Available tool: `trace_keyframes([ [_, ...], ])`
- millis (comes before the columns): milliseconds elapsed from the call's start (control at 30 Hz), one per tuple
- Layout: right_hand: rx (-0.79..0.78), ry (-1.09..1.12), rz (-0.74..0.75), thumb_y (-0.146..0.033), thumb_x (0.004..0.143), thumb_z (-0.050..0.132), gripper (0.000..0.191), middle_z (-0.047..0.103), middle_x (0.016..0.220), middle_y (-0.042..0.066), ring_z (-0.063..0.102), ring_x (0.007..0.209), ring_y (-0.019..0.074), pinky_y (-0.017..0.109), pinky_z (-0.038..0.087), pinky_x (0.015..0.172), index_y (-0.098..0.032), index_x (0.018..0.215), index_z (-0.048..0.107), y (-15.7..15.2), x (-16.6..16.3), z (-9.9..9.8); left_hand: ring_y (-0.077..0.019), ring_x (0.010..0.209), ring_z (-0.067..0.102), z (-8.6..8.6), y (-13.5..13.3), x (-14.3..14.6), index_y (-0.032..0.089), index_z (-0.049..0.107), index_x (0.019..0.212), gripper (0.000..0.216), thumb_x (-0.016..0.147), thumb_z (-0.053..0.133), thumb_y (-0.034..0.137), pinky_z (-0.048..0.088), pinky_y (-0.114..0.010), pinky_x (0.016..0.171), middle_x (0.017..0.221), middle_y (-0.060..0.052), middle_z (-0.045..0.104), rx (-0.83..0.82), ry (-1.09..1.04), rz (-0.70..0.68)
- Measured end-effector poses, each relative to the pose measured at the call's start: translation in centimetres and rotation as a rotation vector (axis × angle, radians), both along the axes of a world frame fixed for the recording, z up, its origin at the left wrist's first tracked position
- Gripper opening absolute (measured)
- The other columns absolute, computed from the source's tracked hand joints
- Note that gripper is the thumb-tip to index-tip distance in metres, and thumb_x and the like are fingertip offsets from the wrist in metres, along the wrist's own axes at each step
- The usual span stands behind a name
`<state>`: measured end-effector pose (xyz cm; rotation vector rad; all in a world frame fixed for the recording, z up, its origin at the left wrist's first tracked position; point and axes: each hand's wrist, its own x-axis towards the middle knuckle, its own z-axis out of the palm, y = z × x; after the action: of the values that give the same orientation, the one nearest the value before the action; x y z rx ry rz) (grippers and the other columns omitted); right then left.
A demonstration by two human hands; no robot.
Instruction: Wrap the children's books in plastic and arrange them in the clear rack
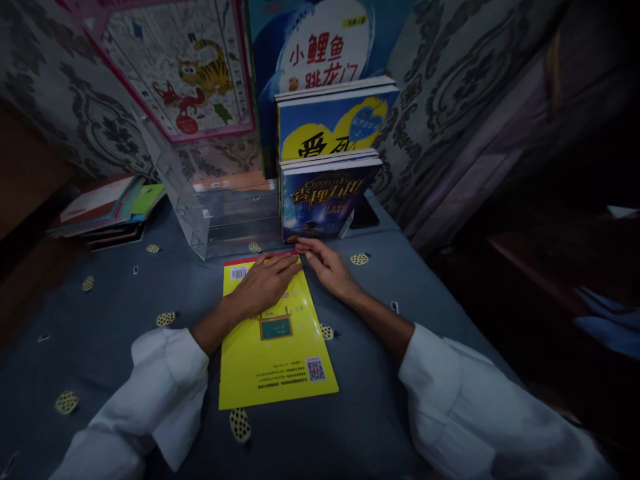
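Observation:
A thin yellow book [270, 367] lies flat on the table, its barcode at the far left corner and a QR code near the close right corner. Across its far part rests my left hand [267, 283], fingers stretched out and pointing right. My right hand [327, 267] is at the book's far right corner, fingers extended toward the rack; whether its fingertips touch the cover is hard to tell. Just beyond stands a dark blue book [325, 200] in a clear acrylic rack [200, 227]. Behind it is a blue and yellow book [335, 123].
Taller picture books stand at the back: a pink-bordered one with a tiger [200, 73] and a blue one [320, 40]. At left lies a stack of thin books [105, 207]. A dark flat object [365, 213] sits right of the rack. The grey tablecloth [125, 293] has pineapple prints.

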<state>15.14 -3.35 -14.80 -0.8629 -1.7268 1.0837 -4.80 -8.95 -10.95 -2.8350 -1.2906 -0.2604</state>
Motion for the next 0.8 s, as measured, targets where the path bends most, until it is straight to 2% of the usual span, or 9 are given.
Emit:
trace_keyframes([
  [267, 0.039, -0.078, -0.017, -0.041, 0.101, 0.045, 0.04, 0.071, 0.127, 0.011, 0.067, 0.119, 0.0238, 0.045, 0.052, 0.105, -0.023, 0.134, 0.058, -0.5, -0.1, 0.7, -0.0237, 0.144, 0.045, -0.2, -0.1, 0.5, 0.015, 0.045, 0.148, 0.047, 0.102, 0.035, 0.016, 0.034, -0.049, 0.116, 0.153, -0.014, 0.051, -0.015, -0.022, 0.051],
  [433, 0.205, -0.275, -0.05, -0.027, 0.101, 0.039, 0.044, 0.072, 0.126, 0.009, 0.067, 0.118, 0.0234, 0.044, 0.051, 0.105, -0.023, 0.144, 0.05, -1.5, 0.1, 1.3, -0.0253, 0.138, 0.051, -0.2, -0.2, 0.6, 0.013, 0.052, 0.142, 0.042, 0.104, 0.039, 0.023, 0.036, -0.046, 0.117, 0.149, -0.015, 0.055, 0.03, -0.06, 0.097],
  [567, 0.318, -0.469, -0.049, -0.015, 0.095, 0.039, 0.047, 0.073, 0.123, 0.011, 0.067, 0.116, 0.0276, 0.047, 0.05, 0.104, -0.02, 0.14, 0.056, -2.0, 0.0, 1.6, -0.0269, 0.133, 0.056, 0.0, -0.3, 0.5, 0.011, 0.055, 0.139, 0.041, 0.102, 0.043, 0.024, 0.039, -0.045, 0.114, 0.145, -0.015, 0.058, 0.04, -0.07, 0.11],
  [800, 0.355, -0.552, -0.016, -0.008, 0.09, 0.041, 0.052, 0.067, 0.133, 0.011, 0.059, 0.125, 0.0276, 0.048, 0.048, 0.106, -0.02, 0.137, 0.058, -1.9, -0.1, 1.4, -0.0269, 0.13, 0.057, 0.0, -0.1, 0.4, 0.011, 0.054, 0.139, 0.041, 0.102, 0.042, 0.023, 0.041, -0.045, 0.112, 0.144, -0.016, 0.058, 0.033, -0.098, 0.088],
])
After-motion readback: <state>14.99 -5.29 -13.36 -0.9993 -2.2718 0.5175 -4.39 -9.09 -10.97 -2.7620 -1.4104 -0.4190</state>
